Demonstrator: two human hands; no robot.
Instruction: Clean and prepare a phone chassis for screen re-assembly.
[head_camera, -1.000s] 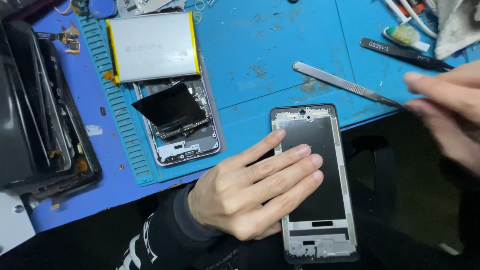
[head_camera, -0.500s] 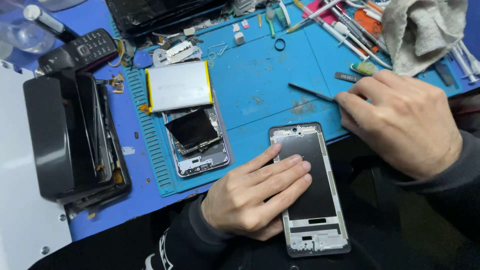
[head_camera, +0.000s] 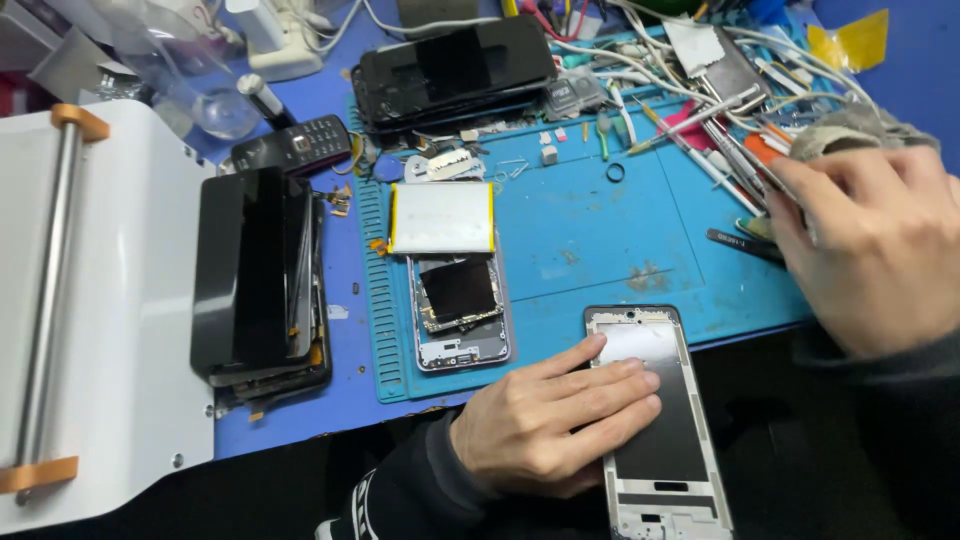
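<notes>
Wider view than half a second ago, more cluttered bench visible at top. Right hand (head_camera: 875, 250) shifted rightward into the pile of metal hand tools (head_camera: 720, 130), no longer holding the thin tweezers over the blue silicone work mat (head_camera: 600, 230); fingers curled, whether pinching anything impossible to tell. Left hand (head_camera: 550, 425) unmoved, fingers spread flat, pressing the silver-edged phone frame with dark panel (head_camera: 665, 430) at the mat's near edge. Opened phone with white battery (head_camera: 455, 275) just left, apart from both hands.
</notes>
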